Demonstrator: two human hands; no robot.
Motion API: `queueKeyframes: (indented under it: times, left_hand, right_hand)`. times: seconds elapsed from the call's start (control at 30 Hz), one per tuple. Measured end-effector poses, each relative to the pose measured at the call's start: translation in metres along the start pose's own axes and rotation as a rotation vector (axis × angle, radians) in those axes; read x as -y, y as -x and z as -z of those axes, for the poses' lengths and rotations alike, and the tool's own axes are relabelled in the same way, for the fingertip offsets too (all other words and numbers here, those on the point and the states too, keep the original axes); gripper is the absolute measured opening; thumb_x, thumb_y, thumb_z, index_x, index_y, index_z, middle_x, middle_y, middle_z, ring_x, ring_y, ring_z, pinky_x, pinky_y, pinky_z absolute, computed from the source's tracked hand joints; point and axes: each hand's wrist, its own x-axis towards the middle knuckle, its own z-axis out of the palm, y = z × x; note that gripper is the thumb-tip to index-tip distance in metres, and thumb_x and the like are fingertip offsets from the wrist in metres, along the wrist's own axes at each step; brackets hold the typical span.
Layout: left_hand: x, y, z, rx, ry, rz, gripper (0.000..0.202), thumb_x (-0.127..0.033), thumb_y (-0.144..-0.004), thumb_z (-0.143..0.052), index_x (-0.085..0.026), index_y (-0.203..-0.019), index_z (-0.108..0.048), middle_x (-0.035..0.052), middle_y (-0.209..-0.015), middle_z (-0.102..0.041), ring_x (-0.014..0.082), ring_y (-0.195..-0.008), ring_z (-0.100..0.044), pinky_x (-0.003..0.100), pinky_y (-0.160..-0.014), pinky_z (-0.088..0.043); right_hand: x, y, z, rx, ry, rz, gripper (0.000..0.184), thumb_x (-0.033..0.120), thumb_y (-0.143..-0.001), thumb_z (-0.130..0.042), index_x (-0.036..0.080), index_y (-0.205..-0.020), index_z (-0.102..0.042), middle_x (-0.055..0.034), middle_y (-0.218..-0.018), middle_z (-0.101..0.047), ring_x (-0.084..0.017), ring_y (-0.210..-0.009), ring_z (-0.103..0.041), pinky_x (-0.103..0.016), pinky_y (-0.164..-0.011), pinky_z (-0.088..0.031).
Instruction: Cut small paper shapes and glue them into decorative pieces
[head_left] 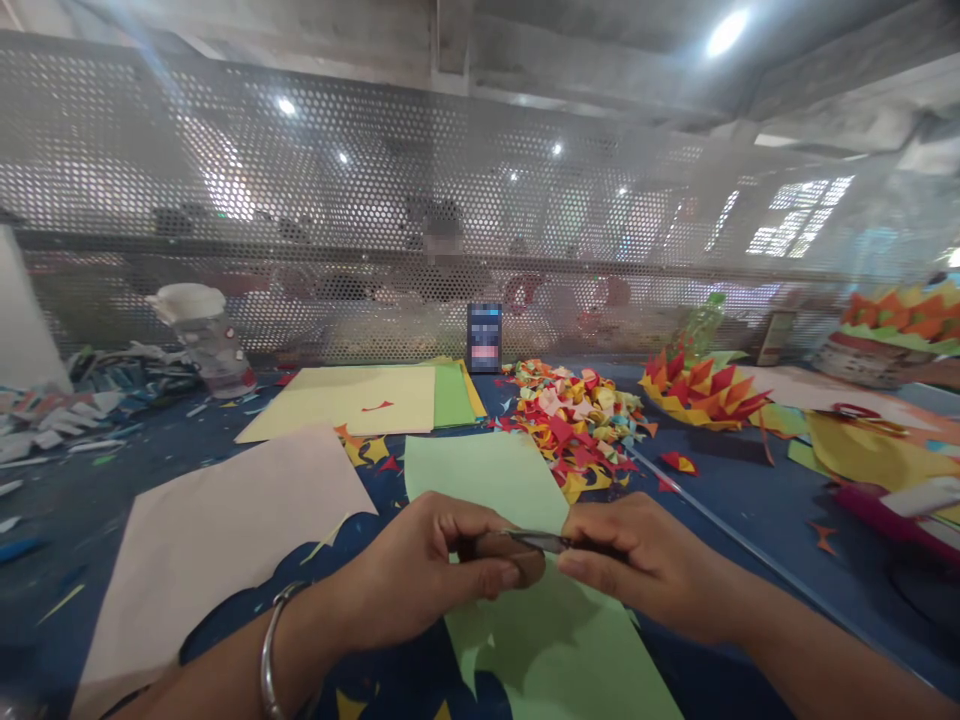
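My right hand [637, 555] is closed around the near end of a slim grey metal blade [541, 541], which looks like part of a pair of scissors; its handle is hidden in the fingers. The blade points left and meets the fingers of my left hand [457, 560]. That hand is curled with its thumb pressed in, and I cannot make out whether it pinches anything besides the blade tip. Below both hands lies a pale green sheet of paper [480, 465], its lower left edge cut unevenly. A pinkish-white sheet [240, 520] with a scalloped cut edge lies to the left.
Colourful paper scraps [577, 420] are heaped behind my right hand. Beyond lie stacked yellow sheets [337, 400], a phone [484, 338], a lidded cup [206, 340] and a red-orange folded-paper piece [701, 395]. Red-handled scissors [859, 412] rest at right. A perforated screen [360, 200] stands behind.
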Motion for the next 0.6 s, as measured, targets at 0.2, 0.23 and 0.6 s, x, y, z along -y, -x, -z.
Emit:
queueKeyframes:
  times: [0.2,0.23,0.6]
  left_hand:
    - [0.0015,-0.0014,0.0019,0.028,-0.009,0.022,0.017,-0.028,-0.084,-0.065,-0.013,-0.085,-0.072,-0.0032,-0.066,-0.046,0.0095,-0.063,-0.035,0.025,-0.058,-0.028]
    - [0.0016,-0.0016,0.0019,0.031,-0.011,0.02,0.018,-0.03,-0.085,-0.065,-0.013,-0.083,-0.072,-0.0032,-0.066,-0.046,0.0095,-0.063,-0.035,0.025,-0.058,-0.028]
    - [-0.0002,-0.001,0.0033,0.053,-0.092,0.044,0.017,-0.027,-0.084,-0.063,-0.014,-0.087,-0.073,-0.0018,-0.07,-0.053,0.0105,-0.066,-0.04,0.024,-0.062,-0.035]
  right_hand:
    - [0.0001,-0.0014,0.0002,0.015,0.013,0.008,0.033,0.041,-0.093,-0.058,0.017,-0.072,-0.049,0.0062,-0.062,-0.039,-0.007,-0.055,-0.035,-0.02,-0.05,-0.025]
    - [0.0001,-0.0016,0.0001,0.015,0.016,0.01,0.032,0.041,-0.093,-0.058,0.017,-0.072,-0.049,0.0062,-0.062,-0.039,-0.007,-0.055,-0.035,-0.02,-0.05,-0.025]
    - [-0.0016,-0.0003,-0.001,0.044,0.032,0.008,0.032,0.043,-0.093,-0.057,0.017,-0.074,-0.051,0.0055,-0.063,-0.04,-0.007,-0.056,-0.036,-0.02,-0.051,-0.025]
